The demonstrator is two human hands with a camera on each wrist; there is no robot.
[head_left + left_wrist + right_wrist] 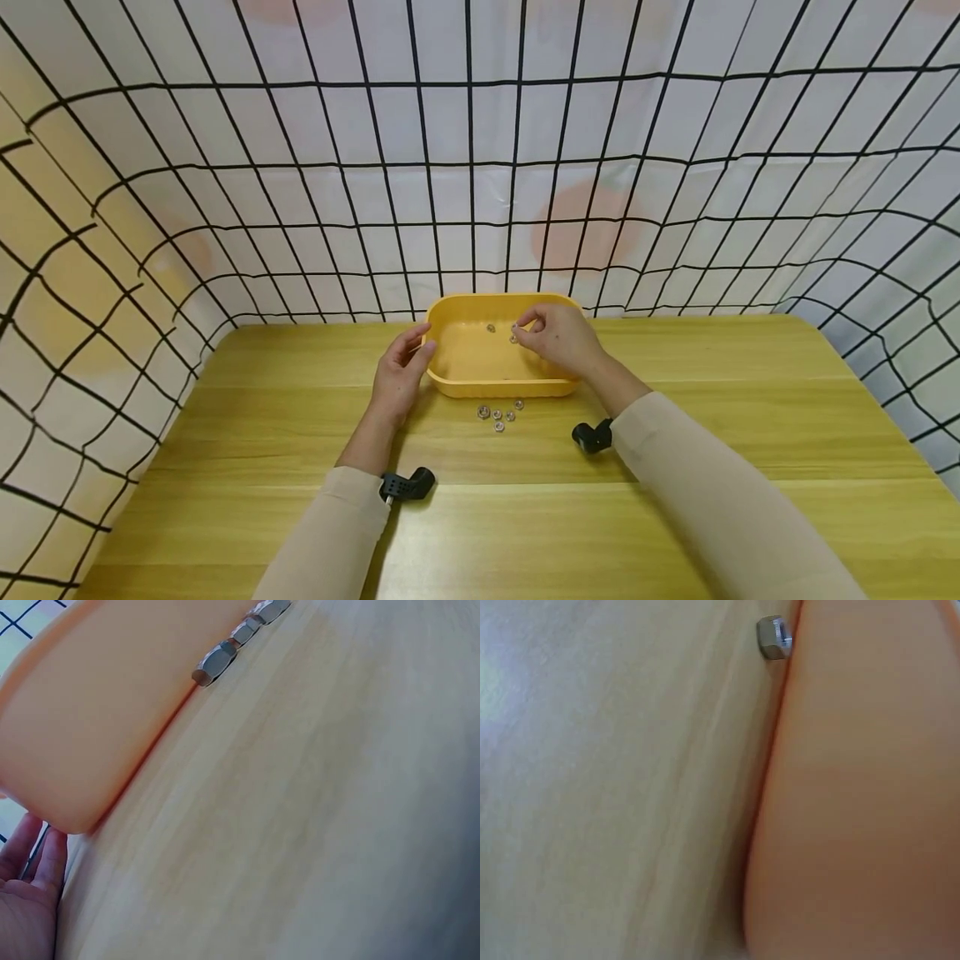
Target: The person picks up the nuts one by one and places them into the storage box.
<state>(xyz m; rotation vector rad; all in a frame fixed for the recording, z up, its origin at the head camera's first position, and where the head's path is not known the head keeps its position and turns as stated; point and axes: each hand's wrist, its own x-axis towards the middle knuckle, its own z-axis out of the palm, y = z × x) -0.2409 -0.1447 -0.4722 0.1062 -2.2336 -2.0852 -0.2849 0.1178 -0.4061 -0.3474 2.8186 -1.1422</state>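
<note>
Right hand (561,336) pinches nut (515,327) over tray (502,388), head view only; left hand (397,373) spread against tray.

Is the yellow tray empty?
Not empty: the head view shows a metal nut lying inside the yellow tray, near the right hand.

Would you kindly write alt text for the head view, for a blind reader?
A person's right hand appears to pinch a small silvery metal nut over a shallow yellow plastic tray, while the left hand touches its left end. Five silvery metal nuts lie on the wooden tabletop before it.
</note>
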